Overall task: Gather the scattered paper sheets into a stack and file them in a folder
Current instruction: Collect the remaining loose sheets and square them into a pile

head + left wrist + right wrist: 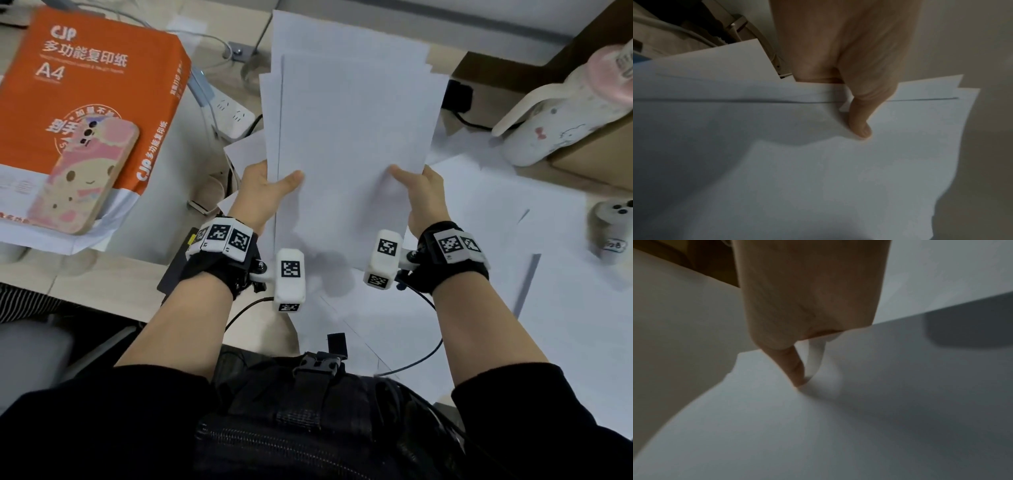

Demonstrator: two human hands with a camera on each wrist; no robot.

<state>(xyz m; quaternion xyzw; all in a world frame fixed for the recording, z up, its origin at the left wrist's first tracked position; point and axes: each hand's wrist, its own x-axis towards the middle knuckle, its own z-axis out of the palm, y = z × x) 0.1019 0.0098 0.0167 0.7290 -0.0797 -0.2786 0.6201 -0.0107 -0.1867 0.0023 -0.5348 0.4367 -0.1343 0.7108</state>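
A loose bundle of white paper sheets (pixel 349 113) is held up above the desk, its edges uneven and fanned at the top. My left hand (pixel 270 188) pinches the bundle's left edge, thumb on the front, fingers hidden behind. My right hand (pixel 416 186) pinches the right edge the same way. In the left wrist view the thumb (pixel 859 123) presses on the staggered sheets (pixel 797 162). The right wrist view shows my thumb (pixel 795 369) bearing on the top sheet (pixel 818 426). More white sheets (pixel 513 240) lie spread on the desk at the right. No folder is clearly seen.
An orange A4 paper ream (pixel 78 102) with a pink phone (pixel 85 178) on it sits at the left. A white power strip (pixel 229 116) and cables lie behind. A white bottle (pixel 561 116) and a small grey figure (pixel 613 229) stand at the right by a cardboard box (pixel 596 150).
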